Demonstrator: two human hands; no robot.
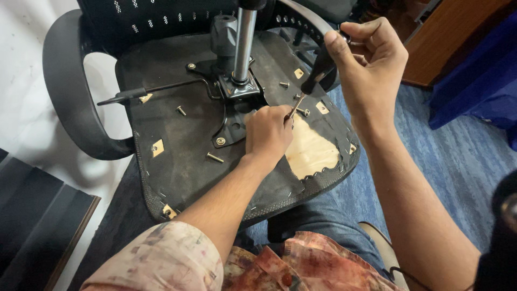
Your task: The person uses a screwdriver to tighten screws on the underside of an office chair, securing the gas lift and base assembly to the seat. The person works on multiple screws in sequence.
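One big office chair (177, 156) upside down, seat bottom facing up, resting across the lap. Heavy and stiff, probably; best held by the thick seat edge or the arm loop (64, 91) at 9 o'clock. Black cloth stapled over the bottom, torn open at 4 o'clock, with bare pale wood (309, 151) showing. Soft cloth, easy to rip more.

Shiny metal post (243, 43) sticking up at 12 o'clock, set in a black metal plate (237, 108). Thin lever rod (156, 89) pointing out toward 9 o'clock.

Right hand (369, 64) up at 1 o'clock, fingers wrapped tight around the black handle of a screwdriver (318, 70). Handle looks thick and easy to grip; thin tip pointing down to the seat near the middle.

Left hand (268, 132) in the middle, resting on the seat, fingers pinched shut close to the screwdriver tip. Maybe holding a tiny screw there, but too hidden to tell.

Several small loose bolts (214, 157) lying on the cloth around the plate, at 6, 9 and 1 o'clock. Light, hard, and quick to roll off; best picked up by the head with two fingertips.
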